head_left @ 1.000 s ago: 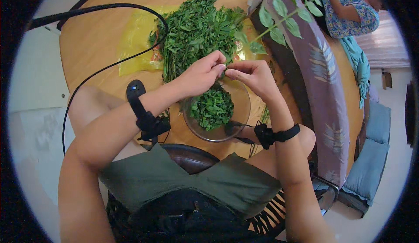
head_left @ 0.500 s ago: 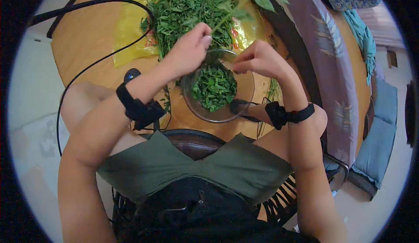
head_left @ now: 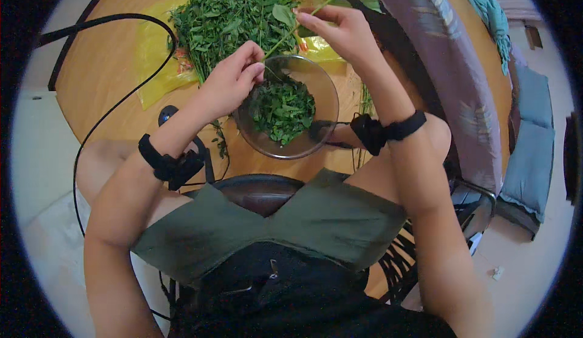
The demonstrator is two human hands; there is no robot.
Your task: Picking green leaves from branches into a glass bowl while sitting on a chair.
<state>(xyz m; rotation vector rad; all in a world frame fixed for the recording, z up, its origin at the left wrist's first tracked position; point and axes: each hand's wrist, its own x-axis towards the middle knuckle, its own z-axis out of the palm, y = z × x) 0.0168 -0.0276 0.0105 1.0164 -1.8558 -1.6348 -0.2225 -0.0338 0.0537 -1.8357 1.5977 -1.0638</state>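
Observation:
A long green stem with oval leaves (head_left: 280, 40) slants up and to the right across the far side of the bowl. My left hand (head_left: 231, 82) is closed on its lower end, by the bowl's left rim. Farther up the stem, my right hand (head_left: 345, 33) pinches at it with thumb and fingers, close to a leaf. Below both hands stands a clear glass bowl (head_left: 328, 98) holding a heap of loose green leaves (head_left: 283, 114).
Beyond the bowl, a big pile of leafy stems (head_left: 234, 19) lies on a yellow plastic bag (head_left: 150, 65) on the wooden table (head_left: 97, 92). A black cable (head_left: 130, 70) loops across the left. Purple patterned cloth (head_left: 452, 65) runs along the right.
My right hand has moved up and away from over the bowl to the stem. The left hand, still on the stem, appears lower and farther left, as the whole view has shifted.

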